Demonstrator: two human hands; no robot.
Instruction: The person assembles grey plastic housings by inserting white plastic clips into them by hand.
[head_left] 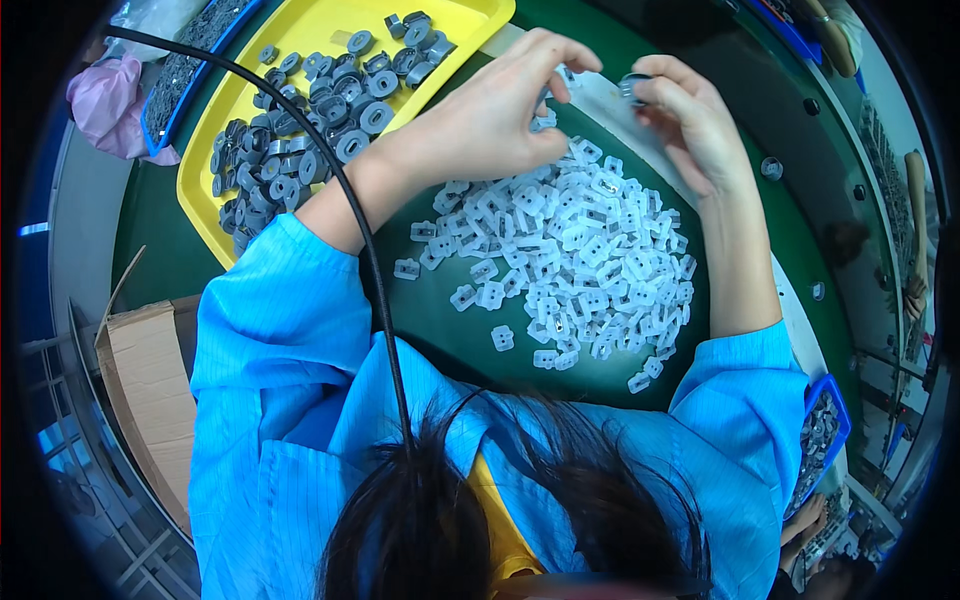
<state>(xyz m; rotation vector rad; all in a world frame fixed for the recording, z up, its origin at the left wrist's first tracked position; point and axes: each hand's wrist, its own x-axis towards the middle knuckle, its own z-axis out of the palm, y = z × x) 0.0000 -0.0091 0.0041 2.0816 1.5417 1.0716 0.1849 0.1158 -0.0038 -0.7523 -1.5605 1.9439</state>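
Observation:
A large pile of small translucent white plastic pieces lies on the green work surface in front of me. Over its far left edge is my left hand, fingers curved and thumb held apart, with nothing visible gripped between them. To the right of it, my right hand pinches a small dark grey round part between thumb and fingertips. Similar grey round parts fill the yellow tray at the far left, which my left forearm partly hides.
A black cable arcs across my left forearm. Blue bins of small parts stand at the far left and near right. An open cardboard box is at the left, below a pink bag. Loose round parts lie on the right.

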